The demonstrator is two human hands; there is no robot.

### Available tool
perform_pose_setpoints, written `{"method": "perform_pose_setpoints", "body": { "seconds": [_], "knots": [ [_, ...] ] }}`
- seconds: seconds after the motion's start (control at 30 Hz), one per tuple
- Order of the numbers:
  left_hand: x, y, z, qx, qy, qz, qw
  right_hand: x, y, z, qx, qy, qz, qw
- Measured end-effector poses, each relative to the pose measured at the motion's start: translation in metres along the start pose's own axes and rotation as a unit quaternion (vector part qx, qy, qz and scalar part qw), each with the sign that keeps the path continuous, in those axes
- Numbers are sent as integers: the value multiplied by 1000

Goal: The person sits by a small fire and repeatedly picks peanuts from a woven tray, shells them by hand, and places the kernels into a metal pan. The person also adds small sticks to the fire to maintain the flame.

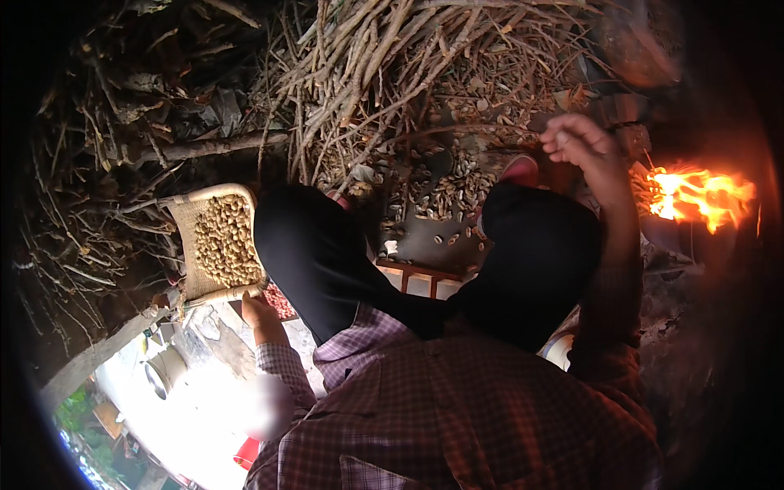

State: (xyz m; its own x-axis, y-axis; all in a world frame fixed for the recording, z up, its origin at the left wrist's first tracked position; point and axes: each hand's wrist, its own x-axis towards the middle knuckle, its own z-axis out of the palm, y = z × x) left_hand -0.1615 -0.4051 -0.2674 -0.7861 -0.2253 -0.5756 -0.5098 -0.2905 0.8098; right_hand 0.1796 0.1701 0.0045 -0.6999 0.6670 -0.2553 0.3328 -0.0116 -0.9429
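A woven winnowing basket [191, 245] lies to the left of my knees, holding a heap of unshelled peanuts [225, 242]. My left hand [260, 318] is at the basket's near rim, its fingers partly hidden, so its grip cannot be told. Reddish shelled peanuts [280, 301] show in part beside that hand. On the right, my right hand [576, 142] is raised with curled fingers beyond my knee, near the fire; whether something small is between the fingers cannot be told. Peanut shells [456, 190] lie scattered on the floor between my feet.
Flames [698, 193] burn at the far right, close to my right forearm. A large pile of dry sticks [367, 67] lies ahead, with more twigs [79, 245] at the left. A small wooden frame [419, 269] sits between my knees. A metal pot [164, 372] stands at the lower left.
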Motion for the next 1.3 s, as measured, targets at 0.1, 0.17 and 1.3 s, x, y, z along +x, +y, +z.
{"method": "perform_pose_setpoints", "body": {
  "seconds": [0.1,0.17,1.3],
  "knots": [
    [-34,19,27,157,104,17,982,30,64,-3,-115,-44,74,990],
    [-61,27,45,163,82,30,983,49,111,5,-261,-86,-130,953],
    [-248,75,328,238,-500,290,780,-36,355,-109,31,566,233,790]
  ]
}}
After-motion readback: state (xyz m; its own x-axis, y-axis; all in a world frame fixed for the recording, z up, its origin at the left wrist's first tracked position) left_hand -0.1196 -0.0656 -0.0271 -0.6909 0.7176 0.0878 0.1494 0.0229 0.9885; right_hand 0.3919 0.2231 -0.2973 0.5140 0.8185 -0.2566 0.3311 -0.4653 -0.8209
